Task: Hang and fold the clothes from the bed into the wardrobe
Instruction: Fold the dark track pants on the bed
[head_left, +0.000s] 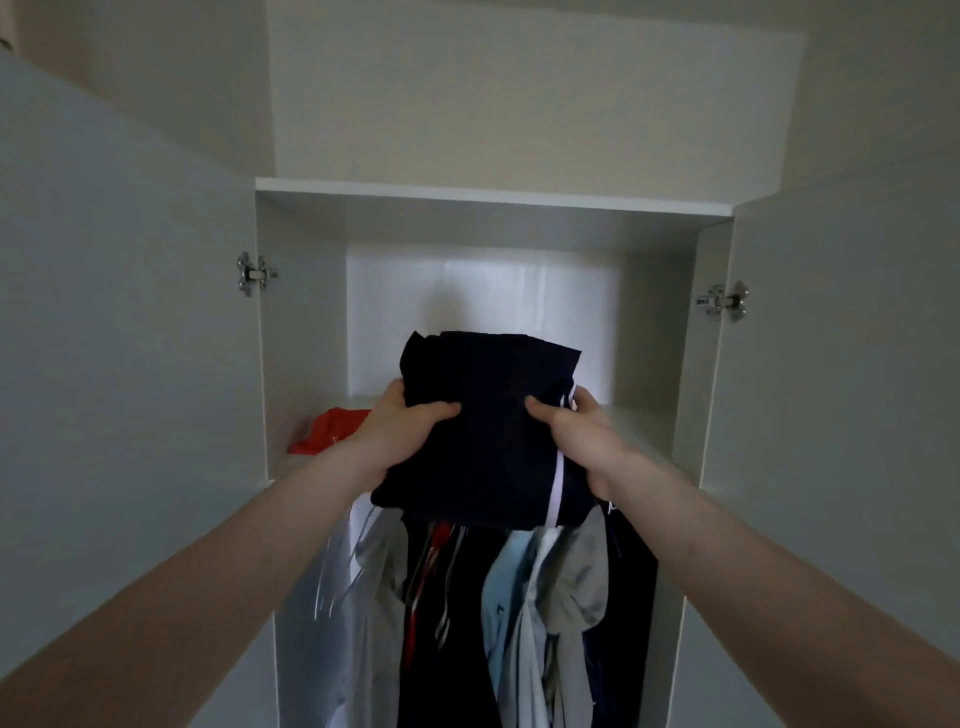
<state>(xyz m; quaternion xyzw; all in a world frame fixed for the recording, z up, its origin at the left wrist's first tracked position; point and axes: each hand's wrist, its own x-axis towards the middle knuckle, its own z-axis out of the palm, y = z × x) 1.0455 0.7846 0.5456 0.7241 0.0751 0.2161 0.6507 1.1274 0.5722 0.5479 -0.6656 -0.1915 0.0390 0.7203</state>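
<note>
Item: folded dark garment (483, 431), white side stripe along its right edge. Loc: held up at the wardrobe (711, 364) opening, level w/ the upper shelf (628, 415), far end over the shelf front, near end hanging above the rail clothes (524, 597).

Grip: left hand (400, 421) clamped on the left edge, thumb on top, fingers under. Right hand (576, 431) clamped on the right edge same way, by the stripe. Two-sided hold likely keeps the fold flat and stops layers sliding apart.

Orientation: long axis runs front-to-back, into the cabinet; far end tilted up, slightly rumpled at top-left corner. Stripe follows the long axis.

Also present: red garment (327, 428) on shelf, left side, partly behind left forearm; apart from the dark one. Both doors open, hinges (254, 274) visible.

Step (judged): placing folded piece on shelf, centre/right, beside the red one. Not yet set down. Risk: near end droops, fold may open if released early.
</note>
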